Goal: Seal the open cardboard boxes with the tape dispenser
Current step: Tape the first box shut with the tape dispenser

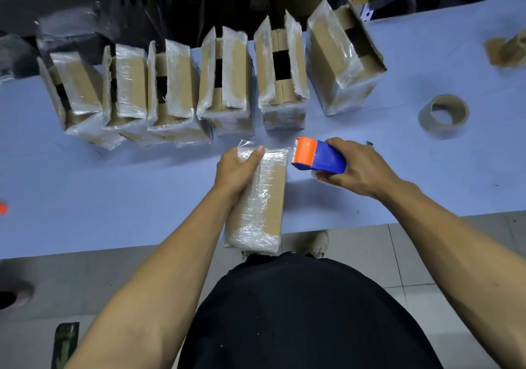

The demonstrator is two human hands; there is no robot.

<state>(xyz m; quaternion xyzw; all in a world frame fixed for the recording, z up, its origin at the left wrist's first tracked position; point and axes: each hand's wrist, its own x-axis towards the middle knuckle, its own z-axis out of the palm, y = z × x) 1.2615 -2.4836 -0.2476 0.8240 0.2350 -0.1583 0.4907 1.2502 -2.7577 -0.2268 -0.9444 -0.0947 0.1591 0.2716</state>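
Observation:
A closed cardboard box covered in clear tape lies lengthwise at the table's near edge. My left hand grips its far left end, thumb lying on top. My right hand holds a blue and orange tape dispenser just right of the box's far end, its orange head next to the box corner. A loose bit of clear tape sticks up at the far end of the box. Behind it stand several open, tape-wrapped cardboard boxes in a row, flaps up.
An empty brown tape core lies on the pale blue table to the right, and crumpled brown tape scraps sit at the far right. Dark bags fill the far left. Tiled floor and my shoes show below the table edge.

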